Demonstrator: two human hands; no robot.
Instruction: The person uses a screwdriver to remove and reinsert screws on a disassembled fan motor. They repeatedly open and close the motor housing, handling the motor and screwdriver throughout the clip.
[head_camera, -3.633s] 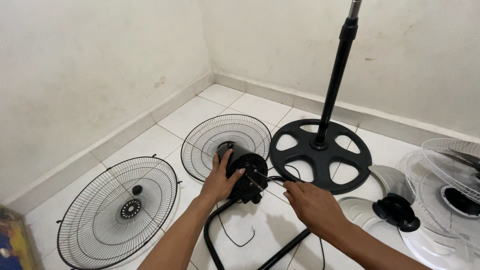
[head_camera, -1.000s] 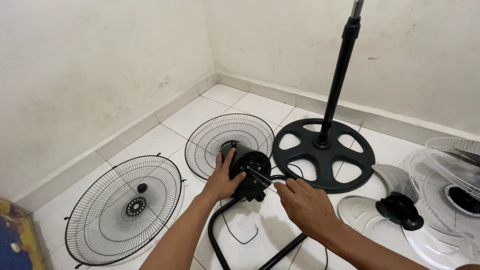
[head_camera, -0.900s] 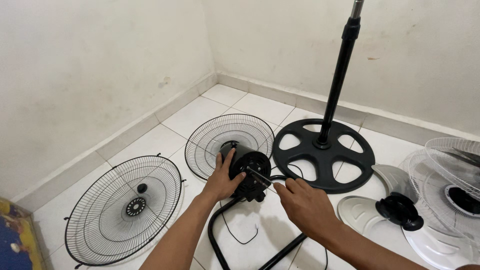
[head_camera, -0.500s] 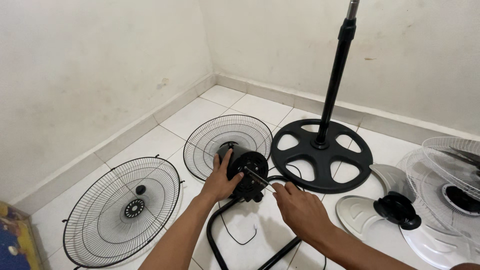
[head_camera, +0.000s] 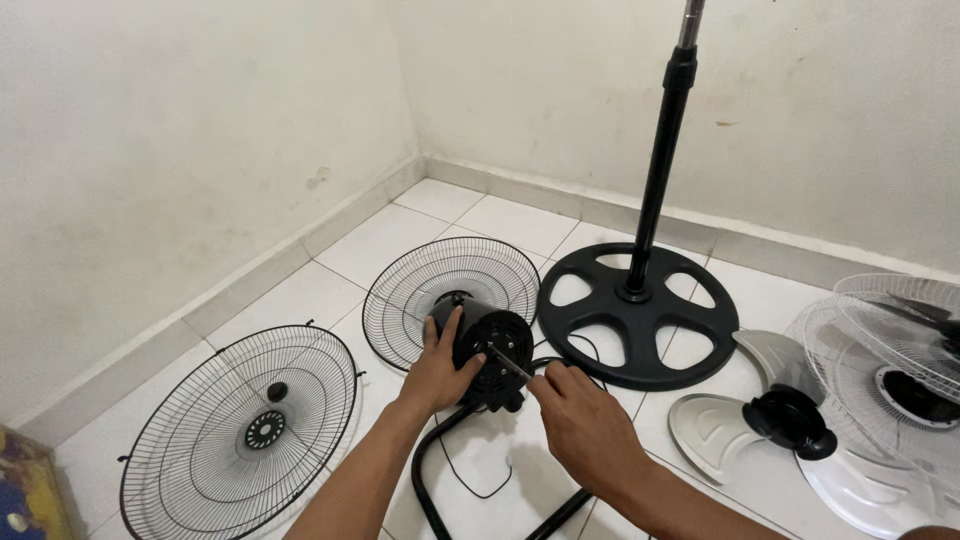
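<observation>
Your left hand (head_camera: 437, 372) still cups the black fan motor (head_camera: 490, 352) on the floor just in front of the stand base (head_camera: 640, 315); your right hand (head_camera: 580, 425) has crept in, fingertips pinching its shaft (head_camera: 508, 362).

— The motor housing (head_camera: 490, 352)?
— Matt black plastic, bare metal shaft (head_camera: 508, 363). Beside it, wire grilles (head_camera: 450, 285) painted black; right of it, glossy grey blade (head_camera: 712, 425). Floor (head_camera: 400, 235): smooth white tile.
</observation>
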